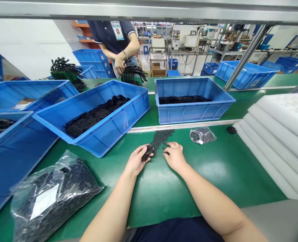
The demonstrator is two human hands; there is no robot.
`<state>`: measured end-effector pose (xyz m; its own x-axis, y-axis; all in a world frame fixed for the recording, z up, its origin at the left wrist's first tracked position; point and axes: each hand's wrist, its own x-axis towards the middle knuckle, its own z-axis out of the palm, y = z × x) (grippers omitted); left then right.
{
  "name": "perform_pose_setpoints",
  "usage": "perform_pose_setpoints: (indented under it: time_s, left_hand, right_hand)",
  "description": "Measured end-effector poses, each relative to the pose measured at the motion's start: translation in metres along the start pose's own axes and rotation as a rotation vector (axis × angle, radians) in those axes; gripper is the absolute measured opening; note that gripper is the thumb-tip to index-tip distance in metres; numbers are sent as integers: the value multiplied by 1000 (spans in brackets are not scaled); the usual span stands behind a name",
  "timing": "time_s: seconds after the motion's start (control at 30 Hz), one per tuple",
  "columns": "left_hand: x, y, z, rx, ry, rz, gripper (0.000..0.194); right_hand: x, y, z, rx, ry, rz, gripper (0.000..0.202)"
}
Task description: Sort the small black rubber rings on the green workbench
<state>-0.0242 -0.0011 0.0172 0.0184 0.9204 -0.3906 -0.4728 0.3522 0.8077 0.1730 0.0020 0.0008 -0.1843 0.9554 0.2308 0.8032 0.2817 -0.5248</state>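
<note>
My left hand (138, 159) is closed round a small stack of black discs (148, 151), held just above the green tabletop (154, 195). To its right, my right hand (174, 155) reaches down with curled fingers at the edge of a spread of small black rings (161, 137). A few loose rings lie by its fingertips; whether it pinches one is too small to tell. Behind the rings and to the right lies a clear bag of small dark parts (203, 135).
Blue bins with black discs stand behind, one at left (106, 117) and one at centre (193, 112). A large bag of black parts (55, 198) lies at left front. White foam sheets (277, 141) are stacked at right. A person (118, 43) stands across the table.
</note>
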Motion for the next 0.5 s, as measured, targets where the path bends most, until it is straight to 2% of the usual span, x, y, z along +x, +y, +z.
perform_pose_setpoints:
  time_s: [0.2,0.33,0.43,0.5]
  left_hand:
    - [2,2,-3,-41,-3,-13,28]
    - [1,2,-2,-27,-28,-22,31]
    - [-1,2,0,-24,-57,-17,35]
    - [-3,1,2,-15,-79,-13,37]
  right_hand:
    - [-3,-2,-2,-57,-22,-10,14]
    - [-1,2,0,-98,-46,10,8]
    - [1,3,-1,-76,-21,32,8]
    - [1,0,-5,-11,22,-12,8]
